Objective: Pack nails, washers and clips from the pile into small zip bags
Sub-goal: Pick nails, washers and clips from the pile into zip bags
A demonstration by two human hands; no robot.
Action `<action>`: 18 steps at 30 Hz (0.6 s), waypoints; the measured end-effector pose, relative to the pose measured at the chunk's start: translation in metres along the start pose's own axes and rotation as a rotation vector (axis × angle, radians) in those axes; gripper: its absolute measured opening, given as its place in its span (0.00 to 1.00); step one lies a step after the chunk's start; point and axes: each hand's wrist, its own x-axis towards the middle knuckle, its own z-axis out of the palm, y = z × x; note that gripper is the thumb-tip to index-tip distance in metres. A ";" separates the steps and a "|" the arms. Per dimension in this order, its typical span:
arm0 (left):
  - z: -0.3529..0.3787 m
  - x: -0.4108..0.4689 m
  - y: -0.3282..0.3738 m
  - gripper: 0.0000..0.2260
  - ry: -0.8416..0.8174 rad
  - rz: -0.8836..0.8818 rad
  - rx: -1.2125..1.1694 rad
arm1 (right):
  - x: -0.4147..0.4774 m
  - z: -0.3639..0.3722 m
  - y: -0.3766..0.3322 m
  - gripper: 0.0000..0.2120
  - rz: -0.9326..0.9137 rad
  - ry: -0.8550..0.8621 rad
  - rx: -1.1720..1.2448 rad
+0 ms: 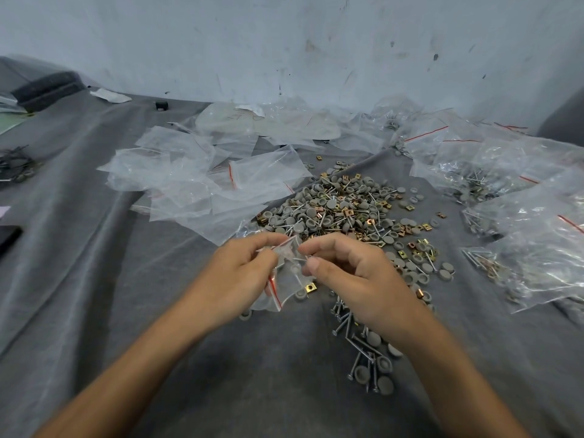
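Observation:
A pile of grey washers, nails and brass clips (343,210) lies on the grey cloth in the middle. Just in front of it, my left hand (243,273) pinches a small clear zip bag (286,279) with a red strip at its mouth. My right hand (354,273) pinches the same bag's mouth from the right, with a thin nail between its fingertips. The bag holds a brass clip and a grey washer near its bottom. A smaller scatter of nails and washers (366,352) lies under my right wrist.
Empty zip bags (202,181) are heaped at the left and back of the pile. Filled bags (521,216) crowd the right side. A dark block (47,90) sits at the far left, a black flat object (9,238) at the left edge. A wall stands behind.

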 end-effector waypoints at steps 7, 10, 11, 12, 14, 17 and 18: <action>0.001 0.002 -0.003 0.19 0.001 0.007 -0.018 | 0.002 -0.007 0.002 0.16 -0.017 0.007 0.054; 0.000 0.002 -0.004 0.18 -0.002 -0.005 -0.031 | 0.003 -0.017 0.004 0.15 -0.030 0.071 -0.001; -0.001 0.002 -0.004 0.18 -0.004 -0.008 -0.033 | 0.003 -0.022 0.005 0.14 -0.025 0.092 -0.042; -0.001 0.002 -0.004 0.18 -0.005 -0.014 -0.036 | 0.003 -0.027 0.007 0.12 -0.018 0.110 -0.104; -0.002 0.002 -0.004 0.19 -0.006 -0.023 -0.045 | 0.001 -0.036 0.011 0.07 0.006 0.105 -0.276; -0.002 0.002 -0.004 0.19 -0.010 -0.022 -0.042 | 0.000 -0.043 0.013 0.02 0.067 -0.006 -0.500; -0.002 0.002 -0.004 0.20 -0.009 -0.022 -0.035 | -0.001 -0.044 0.013 0.02 0.084 -0.053 -0.554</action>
